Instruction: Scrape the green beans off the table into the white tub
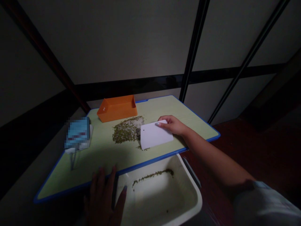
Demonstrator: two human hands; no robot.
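Observation:
My right hand [172,125] pinches a thin white card [156,134], thumb on its near face and fingers behind. The card has a dark hole near one corner. It stands tilted on its lower edge at the right side of a spread of small green beans or seeds [125,133] with pale bits among them. Close to the front table edge, my left hand [103,194] is in shadow with its fingers stretched and spread. Its thumb lies over the left side of a white basin [192,191]; whether it presses on the rim is unclear.
An orange open tray [117,108] stands at the back of the pale, blue-edged table [188,116]. A blurred-out blue object [77,131] is at the left. The basin, below the front edge, holds a line of green grains [152,174]. Panelled doors rise behind.

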